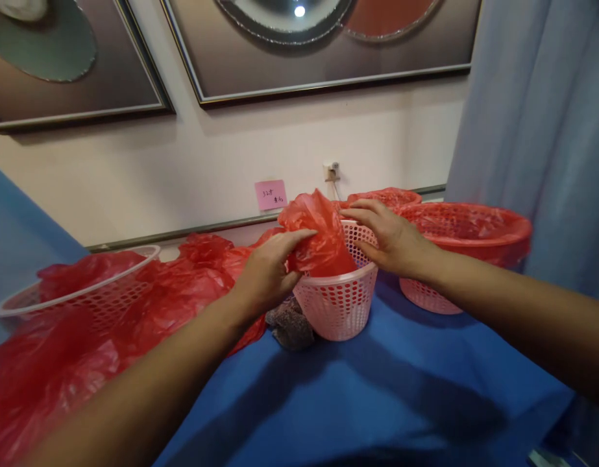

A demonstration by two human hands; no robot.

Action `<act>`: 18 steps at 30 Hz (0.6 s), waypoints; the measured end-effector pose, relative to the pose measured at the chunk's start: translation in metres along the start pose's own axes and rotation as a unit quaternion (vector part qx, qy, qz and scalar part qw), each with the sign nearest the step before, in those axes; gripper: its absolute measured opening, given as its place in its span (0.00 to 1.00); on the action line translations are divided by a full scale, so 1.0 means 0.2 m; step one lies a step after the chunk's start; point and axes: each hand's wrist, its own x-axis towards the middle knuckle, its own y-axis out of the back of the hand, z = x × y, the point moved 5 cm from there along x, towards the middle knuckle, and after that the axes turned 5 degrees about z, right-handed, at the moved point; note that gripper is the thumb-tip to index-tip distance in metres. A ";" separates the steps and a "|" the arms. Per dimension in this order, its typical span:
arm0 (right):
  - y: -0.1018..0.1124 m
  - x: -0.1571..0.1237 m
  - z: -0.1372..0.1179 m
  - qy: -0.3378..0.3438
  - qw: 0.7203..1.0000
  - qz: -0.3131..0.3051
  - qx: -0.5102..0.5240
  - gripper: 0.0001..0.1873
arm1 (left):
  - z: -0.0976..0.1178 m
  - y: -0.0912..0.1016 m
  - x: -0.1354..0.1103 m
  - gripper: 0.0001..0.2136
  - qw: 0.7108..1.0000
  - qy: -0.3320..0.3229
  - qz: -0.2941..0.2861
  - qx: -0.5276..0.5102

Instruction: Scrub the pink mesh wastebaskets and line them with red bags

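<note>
A red plastic bag [316, 237] is bunched up in the mouth of a pink perforated basket [335, 305], which stands upright in the middle of the table. My left hand [267, 269] pinches the bag at the basket's left rim, between thumb and fingers. Over the right side of the same basket is my right hand [394, 237], its thumb and fingers apart; the fingertips reach towards the bag, and I cannot tell whether they touch it. Beside the basket's left foot lies a dark grey crumpled cloth [292, 324].
More red plastic bags [182, 292] are heaped at left, by and in a wide pale basket [80, 285]. To the right stands a bag-lined basket [464, 240], with another red-lined one [384, 196] behind. Blue cloth [352, 402] covers the table. A pink note [270, 194] and socket [331, 171] are on the wall.
</note>
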 end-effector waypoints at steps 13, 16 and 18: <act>-0.01 -0.10 0.36 -0.001 0.990 -0.079 -0.117 0.07 | -0.20 0.07 -0.14 0.11 0.953 0.054 -0.102 0.281; 0.04 -0.24 0.33 0.009 0.992 -0.067 -0.103 0.07 | -0.20 0.09 -0.21 0.12 0.973 0.004 -0.082 0.214; 0.07 -0.32 0.27 0.022 0.994 -0.039 -0.099 0.07 | -0.17 0.09 -0.26 0.11 0.984 -0.027 -0.055 0.166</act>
